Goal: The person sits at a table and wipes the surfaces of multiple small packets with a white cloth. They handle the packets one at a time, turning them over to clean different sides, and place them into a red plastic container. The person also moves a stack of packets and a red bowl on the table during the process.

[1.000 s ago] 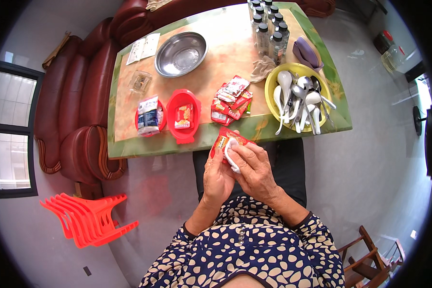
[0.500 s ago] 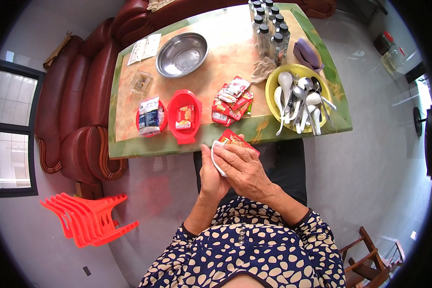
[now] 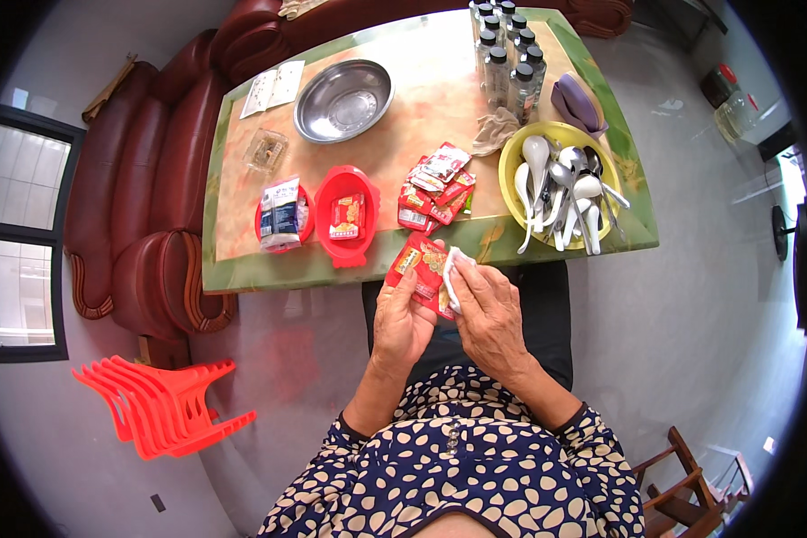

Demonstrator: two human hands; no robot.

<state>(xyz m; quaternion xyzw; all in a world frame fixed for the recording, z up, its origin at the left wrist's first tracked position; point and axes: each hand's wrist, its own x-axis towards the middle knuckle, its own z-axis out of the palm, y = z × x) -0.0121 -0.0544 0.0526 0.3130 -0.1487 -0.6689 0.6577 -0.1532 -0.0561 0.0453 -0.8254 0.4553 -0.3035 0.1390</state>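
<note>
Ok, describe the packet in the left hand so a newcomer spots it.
Find the green-edged table, then the left hand at its near edge. It holds the red packet; unlike the piled packets, it has a white cloth at its right edge.

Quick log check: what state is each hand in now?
Left hand: closed, holding a red packet.
Right hand: closed, holding a white cloth.

two hands, one table, perhaps ten bottles
</note>
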